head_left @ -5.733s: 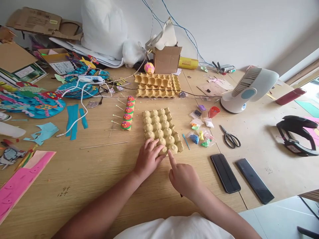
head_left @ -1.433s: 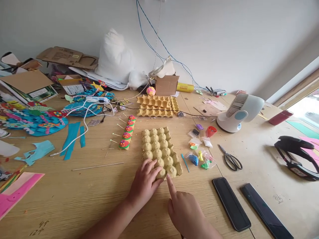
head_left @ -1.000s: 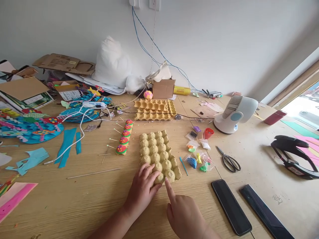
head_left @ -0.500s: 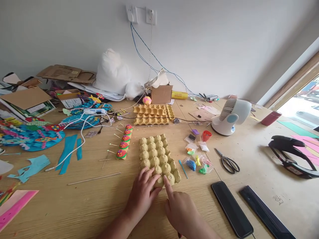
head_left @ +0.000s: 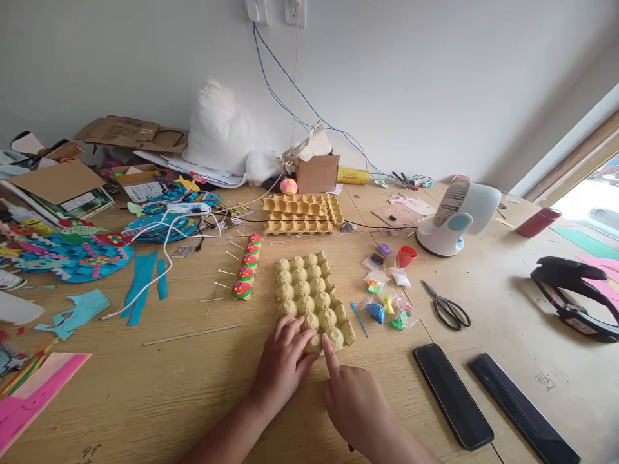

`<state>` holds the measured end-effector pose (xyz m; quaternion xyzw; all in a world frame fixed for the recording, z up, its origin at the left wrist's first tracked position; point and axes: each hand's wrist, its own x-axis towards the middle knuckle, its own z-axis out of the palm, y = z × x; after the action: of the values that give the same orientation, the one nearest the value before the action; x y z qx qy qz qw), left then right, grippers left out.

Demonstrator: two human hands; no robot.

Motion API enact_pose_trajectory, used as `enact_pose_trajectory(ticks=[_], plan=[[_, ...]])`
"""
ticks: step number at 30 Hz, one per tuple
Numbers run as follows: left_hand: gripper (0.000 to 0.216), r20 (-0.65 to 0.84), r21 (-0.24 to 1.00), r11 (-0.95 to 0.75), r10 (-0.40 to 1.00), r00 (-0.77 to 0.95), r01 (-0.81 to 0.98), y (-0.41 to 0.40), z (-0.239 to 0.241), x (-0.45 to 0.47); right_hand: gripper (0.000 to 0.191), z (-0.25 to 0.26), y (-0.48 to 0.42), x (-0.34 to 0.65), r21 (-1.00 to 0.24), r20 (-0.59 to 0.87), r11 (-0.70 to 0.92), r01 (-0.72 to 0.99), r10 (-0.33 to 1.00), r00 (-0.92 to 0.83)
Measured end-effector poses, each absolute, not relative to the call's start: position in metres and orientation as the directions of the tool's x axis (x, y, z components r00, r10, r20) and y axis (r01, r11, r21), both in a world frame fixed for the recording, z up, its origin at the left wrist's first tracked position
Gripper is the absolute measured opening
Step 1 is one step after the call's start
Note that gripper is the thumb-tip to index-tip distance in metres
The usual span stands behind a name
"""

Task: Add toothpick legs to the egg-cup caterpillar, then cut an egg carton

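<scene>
We are still pressing our left hand (head_left: 283, 361), fingers spread, on the egg tray's (head_left: 309, 296) near end, mid-table. Our right hand (head_left: 355, 403) keeps pointing one finger there, the others curled; we cannot tell if they grip anything. Lying nearby: two black slabs (head_left: 452, 394), one scissors (head_left: 449, 310).

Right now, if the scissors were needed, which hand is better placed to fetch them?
Probably the right. The right hand only points at the egg tray, and the scissors lie on its side. The left hand rests on the tray's near corner, farther from them.
</scene>
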<state>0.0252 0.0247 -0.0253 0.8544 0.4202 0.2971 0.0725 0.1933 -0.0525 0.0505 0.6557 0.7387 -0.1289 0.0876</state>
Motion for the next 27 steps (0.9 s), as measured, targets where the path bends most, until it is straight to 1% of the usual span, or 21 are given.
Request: enact_pose_trajectory(ticks=[5, 8, 10, 13, 16, 21, 24, 27], plan=[[0.033, 0.434, 0.385, -0.625, 0.772, 0.465, 0.679, 0.0255, -0.0216, 0.0264, 0.075, 0.0485, -0.0600, 0.1908, -0.042, -0.343, 0.133, 0.990, 0.929, -0.139], [0.034, 0.446, 0.381, -0.634, 0.763, 0.467, 0.672, 0.0260, -0.0192, 0.0256, 0.073, 0.0514, -0.0532, 0.1906, -0.048, -0.312, 0.131, 0.990, 0.940, -0.139], [0.035, 0.438, 0.374, -0.634, 0.764, 0.474, 0.677, 0.0259, -0.0173, 0.0251, 0.069, 0.0530, -0.0507, 0.1915, -0.076, -0.287, 0.134, 0.988, 0.946, -0.151], [0.033, 0.420, 0.373, -0.635, 0.766, 0.487, 0.677, 0.0257, -0.0159, 0.0248, 0.069, 0.0539, -0.0550, 0.1946, -0.097, -0.322, 0.113, 0.989, 0.936, -0.139], [0.033, 0.424, 0.379, -0.637, 0.764, 0.486, 0.671, 0.0260, -0.0171, 0.0249, 0.071, 0.0540, -0.0577, 0.1975, -0.092, -0.339, 0.123, 0.988, 0.929, -0.147], [0.034, 0.445, 0.384, -0.643, 0.758, 0.477, 0.663, 0.0263, -0.0193, 0.0245, 0.070, 0.0534, -0.0510, 0.1960, -0.079, -0.290, 0.120, 0.990, 0.947, -0.138], [0.034, 0.442, 0.381, -0.646, 0.756, 0.483, 0.661, 0.0261, -0.0192, 0.0244, 0.072, 0.0537, -0.0557, 0.1942, -0.051, -0.320, 0.133, 0.990, 0.937, -0.143], [0.034, 0.439, 0.382, -0.644, 0.758, 0.483, 0.663, 0.0262, -0.0198, 0.0246, 0.073, 0.0555, -0.0582, 0.1938, -0.058, -0.327, 0.142, 0.988, 0.933, -0.154]])
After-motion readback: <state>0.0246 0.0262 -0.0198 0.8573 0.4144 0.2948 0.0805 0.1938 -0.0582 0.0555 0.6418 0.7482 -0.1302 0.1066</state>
